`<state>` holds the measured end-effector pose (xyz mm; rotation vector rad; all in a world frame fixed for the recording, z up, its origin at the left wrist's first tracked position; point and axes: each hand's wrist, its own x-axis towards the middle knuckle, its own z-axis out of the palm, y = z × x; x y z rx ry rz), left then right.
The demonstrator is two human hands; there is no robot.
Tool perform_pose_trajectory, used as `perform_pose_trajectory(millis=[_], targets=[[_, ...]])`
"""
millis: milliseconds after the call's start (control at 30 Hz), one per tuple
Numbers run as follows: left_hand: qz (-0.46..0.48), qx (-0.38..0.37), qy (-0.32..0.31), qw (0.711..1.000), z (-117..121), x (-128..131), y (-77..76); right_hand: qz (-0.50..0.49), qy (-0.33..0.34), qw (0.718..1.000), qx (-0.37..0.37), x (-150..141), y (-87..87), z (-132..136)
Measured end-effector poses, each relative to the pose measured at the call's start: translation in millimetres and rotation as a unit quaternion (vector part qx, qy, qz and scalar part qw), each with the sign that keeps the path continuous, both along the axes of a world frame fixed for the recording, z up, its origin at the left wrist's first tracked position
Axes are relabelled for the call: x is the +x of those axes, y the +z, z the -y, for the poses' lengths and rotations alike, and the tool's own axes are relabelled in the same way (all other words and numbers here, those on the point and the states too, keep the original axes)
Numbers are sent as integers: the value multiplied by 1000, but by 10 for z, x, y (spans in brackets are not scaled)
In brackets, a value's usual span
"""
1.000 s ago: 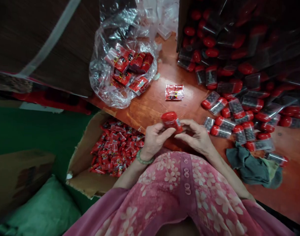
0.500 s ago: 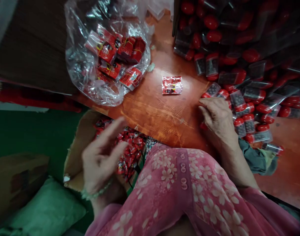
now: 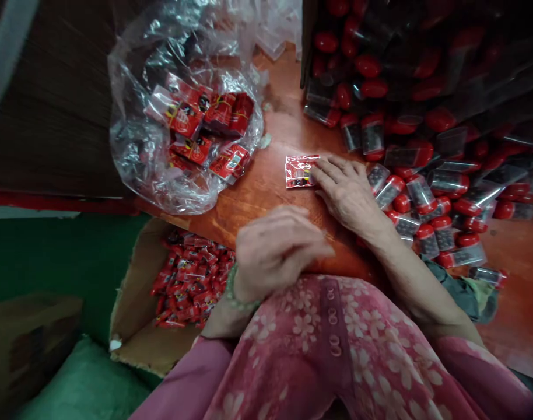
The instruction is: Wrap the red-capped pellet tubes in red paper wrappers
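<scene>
A flat red printed packet (image 3: 298, 172) lies on the orange-brown tabletop (image 3: 244, 201). Over its right edge rest the fingertips of my right hand (image 3: 347, 189), the fingers stretched forward and nearly flat. Closer to my body, my left hand (image 3: 277, 245) hovers near the table's front edge, blurred by motion, with a pale bead bracelet on the wrist; whether it holds anything is not visible. Right of my right hand lie several small clear bottles (image 3: 420, 192) with red caps and dark contents.
At the left, a clear plastic bag (image 3: 137, 131) holds stacks of red packets (image 3: 188, 119). Below the table edge stands an open cardboard box (image 3: 133, 286) full of red-wrapped bottles (image 3: 190, 280). A big heap of red-capped bottles (image 3: 374, 87) fills the upper right. A dark cloth (image 3: 452, 289) lies at right.
My left hand has moved right from above the cardboard box to the table's front edge. My right hand has gone left from the bottles onto the red packet.
</scene>
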<state>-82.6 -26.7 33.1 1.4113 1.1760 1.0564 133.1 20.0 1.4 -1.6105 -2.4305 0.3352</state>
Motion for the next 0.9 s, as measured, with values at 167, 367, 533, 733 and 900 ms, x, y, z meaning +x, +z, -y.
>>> perform_pose_trajectory(millis=[167, 367, 533, 733, 900], targets=[[-263, 169, -73, 947, -564, 174, -356, 16, 36, 999, 11, -49, -108, -79], [-348, 206, -137, 904, -759, 210, -733, 38, 40, 998, 43, -95, -170, -129], [-347, 255, -124, 894, -796, 225, -790, 38, 22, 999, 30, -77, -21, -86], [-370, 280, -107, 879, -806, 269, -731, 102, -104, 989, -10, 324, 339, 246], [-359, 284, -146, 877, -869, 275, -606, 157, -127, 978, -53, 617, 374, 377]])
